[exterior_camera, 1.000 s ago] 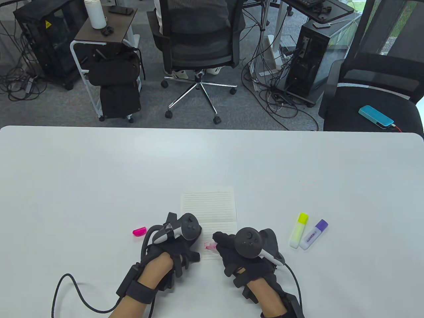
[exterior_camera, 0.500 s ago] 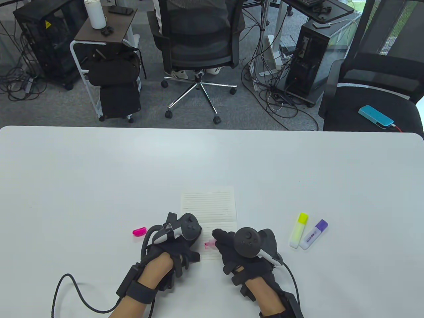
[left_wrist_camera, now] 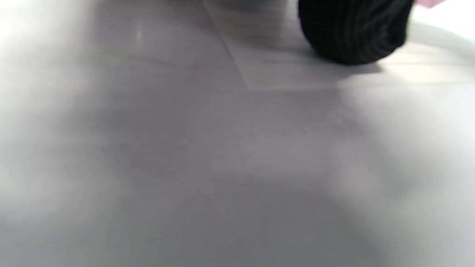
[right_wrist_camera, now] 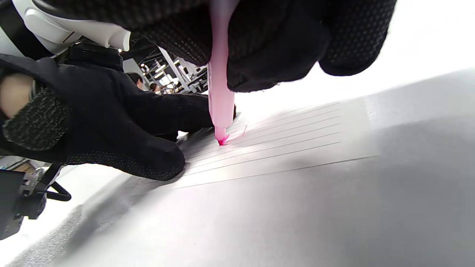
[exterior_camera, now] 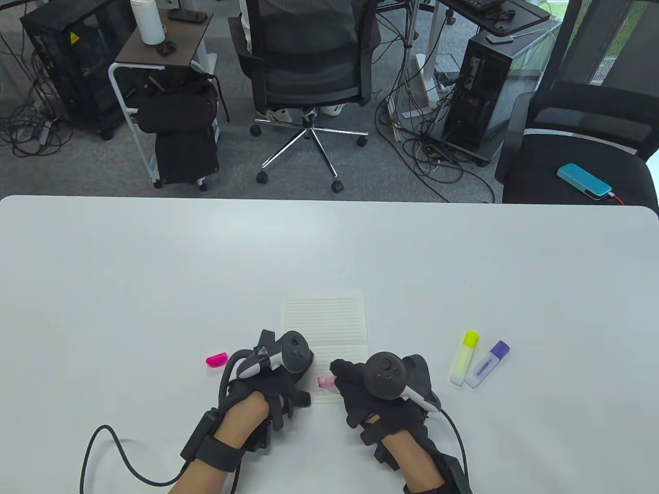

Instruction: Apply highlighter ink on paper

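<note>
A lined sheet of paper (exterior_camera: 324, 321) lies on the white table (exterior_camera: 154, 267). My right hand (exterior_camera: 383, 388) grips a pink highlighter (right_wrist_camera: 220, 100), uncapped, with its tip touching the paper's near left part beside a faint pink outline (right_wrist_camera: 237, 132). The pen's pink end shows in the table view (exterior_camera: 325, 382). My left hand (exterior_camera: 273, 375) rests on the paper's left edge and holds it down; one fingertip (left_wrist_camera: 352, 33) shows pressing on the sheet in the left wrist view. The pink cap (exterior_camera: 217, 359) lies on the table left of my left hand.
A yellow highlighter (exterior_camera: 464, 357) and a purple highlighter (exterior_camera: 487, 364) lie capped on the table to the right of my right hand. Office chairs and computer towers stand beyond the table's far edge.
The pink highlighter's tip has shifted slightly over the pink marks on the paper. My left hand has stayed put.
</note>
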Tool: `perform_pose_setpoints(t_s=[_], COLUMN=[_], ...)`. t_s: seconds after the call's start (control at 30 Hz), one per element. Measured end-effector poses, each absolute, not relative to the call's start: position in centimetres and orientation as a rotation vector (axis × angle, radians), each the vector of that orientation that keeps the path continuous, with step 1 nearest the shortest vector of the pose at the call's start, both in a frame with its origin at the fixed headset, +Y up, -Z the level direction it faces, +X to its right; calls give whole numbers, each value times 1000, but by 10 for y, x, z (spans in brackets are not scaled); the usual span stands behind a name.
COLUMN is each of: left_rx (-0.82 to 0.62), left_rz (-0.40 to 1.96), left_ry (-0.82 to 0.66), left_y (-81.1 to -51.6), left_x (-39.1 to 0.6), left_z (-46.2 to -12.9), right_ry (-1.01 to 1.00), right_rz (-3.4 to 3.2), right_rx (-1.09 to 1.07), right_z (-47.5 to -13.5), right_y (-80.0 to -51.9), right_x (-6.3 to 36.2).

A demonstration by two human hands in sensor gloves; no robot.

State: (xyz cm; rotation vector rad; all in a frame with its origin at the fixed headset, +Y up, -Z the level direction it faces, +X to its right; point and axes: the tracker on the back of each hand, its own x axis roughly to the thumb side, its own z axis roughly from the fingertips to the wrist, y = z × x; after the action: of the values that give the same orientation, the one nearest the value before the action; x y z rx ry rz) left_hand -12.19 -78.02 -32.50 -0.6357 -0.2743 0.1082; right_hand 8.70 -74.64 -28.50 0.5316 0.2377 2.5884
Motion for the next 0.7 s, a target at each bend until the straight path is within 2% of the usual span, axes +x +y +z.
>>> perform_pose_setpoints(t_s=[0.1,0.23,0.37,0.57,0.7], left_rx=[-635,-635,-636,-637,-637], left_rz=[109,109,109,109,109], left_ry=[-274,-274,-274,-274,-273], left_y=[-780,-780,-780,-780,-780], left_x=[-122,-122,-122,-122,-122], left_z=[-325,-325,-325,-325,-325], right_ry=[175,266,171,264,186], right_rz=[2621,2583,2616,2589,2613], right_rx=[511,519,503,513,498], right_z=[-287,-286,-287,-286,-288], right_y=[-749,-745,-748,-744,-749], right_x=[87,89,88,89,88])
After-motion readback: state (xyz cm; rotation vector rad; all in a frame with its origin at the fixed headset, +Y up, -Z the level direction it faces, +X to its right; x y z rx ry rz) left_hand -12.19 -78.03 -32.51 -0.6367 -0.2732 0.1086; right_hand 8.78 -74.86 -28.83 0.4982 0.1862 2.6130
